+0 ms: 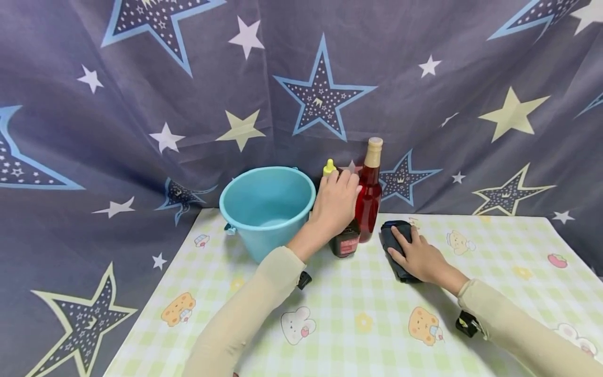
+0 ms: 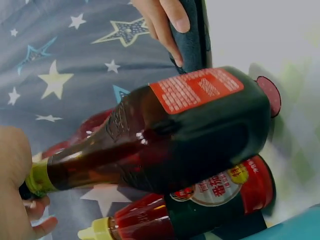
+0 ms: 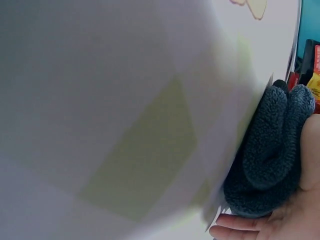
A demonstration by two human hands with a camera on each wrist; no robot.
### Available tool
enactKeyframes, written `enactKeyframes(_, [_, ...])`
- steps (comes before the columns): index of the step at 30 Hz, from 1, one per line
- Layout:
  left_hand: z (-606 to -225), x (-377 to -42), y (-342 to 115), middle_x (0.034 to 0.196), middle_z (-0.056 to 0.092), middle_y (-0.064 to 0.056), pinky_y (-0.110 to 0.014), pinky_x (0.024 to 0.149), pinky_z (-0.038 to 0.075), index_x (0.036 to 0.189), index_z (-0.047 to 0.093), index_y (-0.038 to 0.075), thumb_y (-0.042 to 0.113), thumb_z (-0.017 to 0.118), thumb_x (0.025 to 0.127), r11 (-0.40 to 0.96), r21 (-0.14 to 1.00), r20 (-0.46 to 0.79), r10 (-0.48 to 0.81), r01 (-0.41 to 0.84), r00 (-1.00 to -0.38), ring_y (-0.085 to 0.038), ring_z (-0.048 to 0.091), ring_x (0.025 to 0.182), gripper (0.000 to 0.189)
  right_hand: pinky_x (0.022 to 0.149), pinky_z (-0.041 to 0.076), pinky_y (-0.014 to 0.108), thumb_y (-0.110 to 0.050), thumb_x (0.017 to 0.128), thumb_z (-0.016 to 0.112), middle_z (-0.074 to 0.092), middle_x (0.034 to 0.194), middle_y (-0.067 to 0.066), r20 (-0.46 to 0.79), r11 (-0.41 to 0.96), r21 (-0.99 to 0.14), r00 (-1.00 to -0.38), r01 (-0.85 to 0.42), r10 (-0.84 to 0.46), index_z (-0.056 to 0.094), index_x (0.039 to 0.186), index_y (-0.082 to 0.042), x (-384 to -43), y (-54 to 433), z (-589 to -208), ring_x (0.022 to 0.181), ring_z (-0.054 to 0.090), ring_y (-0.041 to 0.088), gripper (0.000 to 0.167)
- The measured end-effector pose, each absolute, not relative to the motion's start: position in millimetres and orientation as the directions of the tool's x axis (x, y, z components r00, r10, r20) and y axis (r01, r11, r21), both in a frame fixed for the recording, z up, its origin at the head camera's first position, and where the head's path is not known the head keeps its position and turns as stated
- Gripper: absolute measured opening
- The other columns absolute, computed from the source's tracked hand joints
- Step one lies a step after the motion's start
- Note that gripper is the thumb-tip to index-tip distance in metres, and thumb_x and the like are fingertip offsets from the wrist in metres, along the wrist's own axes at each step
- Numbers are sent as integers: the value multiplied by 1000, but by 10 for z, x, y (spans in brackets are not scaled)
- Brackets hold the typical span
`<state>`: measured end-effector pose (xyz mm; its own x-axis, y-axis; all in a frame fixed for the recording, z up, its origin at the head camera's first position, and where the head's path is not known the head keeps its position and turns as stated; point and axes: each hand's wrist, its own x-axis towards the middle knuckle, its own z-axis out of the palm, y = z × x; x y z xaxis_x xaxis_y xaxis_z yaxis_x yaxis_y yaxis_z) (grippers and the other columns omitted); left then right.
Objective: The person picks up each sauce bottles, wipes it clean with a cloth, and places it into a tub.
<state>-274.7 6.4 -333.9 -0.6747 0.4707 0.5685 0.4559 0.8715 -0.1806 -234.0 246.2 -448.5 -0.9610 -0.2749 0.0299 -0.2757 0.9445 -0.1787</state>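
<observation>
My left hand (image 1: 333, 204) grips the top of a dark sauce bottle (image 2: 215, 125) with a red label and a yellow band at its neck. The base of this bottle shows below the hand in the head view. Behind it stands a red glass bottle (image 1: 369, 201) with a gold top. Beside it is a squeeze bottle (image 2: 220, 195) with a yellow nozzle, mostly hidden by the hand in the head view. On the right, my right hand (image 1: 422, 257) holds a folded dark towel (image 3: 270, 150) on the table, fingers spread over its top and side.
A light-blue bucket (image 1: 226, 201) stands left of the bottles, close to my left forearm. A checked cloth with cartoon prints covers the table (image 1: 339, 351). Directly behind the table hangs a dark curtain (image 1: 400, 31) patterned with stars.
</observation>
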Motion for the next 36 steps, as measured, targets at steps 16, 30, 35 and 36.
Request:
enactKeyframes(16, [-3442,-2657,-90,107,57,-2,-33,91,43,114,58,14,28,45,109,677,-235,509,697,698,-505,-21,46,93,19,59,55,54,-47,107,46,29,149,49,11,951,-125,-959,-283,-284,33,159,-7,-2365,2433,-4502,120,52,62,67])
enactKeyframes(30, [-3437,-2691,-232,103,55,-2,-32,83,41,110,55,14,23,47,108,591,-205,507,746,780,-432,-21,44,90,13,62,55,57,-47,106,46,25,153,46,9,942,-137,-951,-307,-309,31,160,-9,-2393,2482,-4472,122,51,63,68])
enactKeyframes(35, [-3366,-2674,-231,109,57,0,-33,87,41,114,57,16,27,42,110,615,-185,466,742,767,-482,-21,46,96,19,68,55,60,-49,106,45,21,155,46,-20,935,-165,-947,-314,-322,30,161,-9,-2431,2504,-4476,125,47,65,69])
enactKeyframes(36, [-3360,-2672,-228,110,57,0,-33,87,42,115,57,16,28,42,110,620,-178,464,738,764,-490,-21,47,97,20,69,55,61,-49,106,46,20,155,46,-21,932,-175,-946,-316,-325,30,161,-9,-2433,2503,-4471,125,46,66,69])
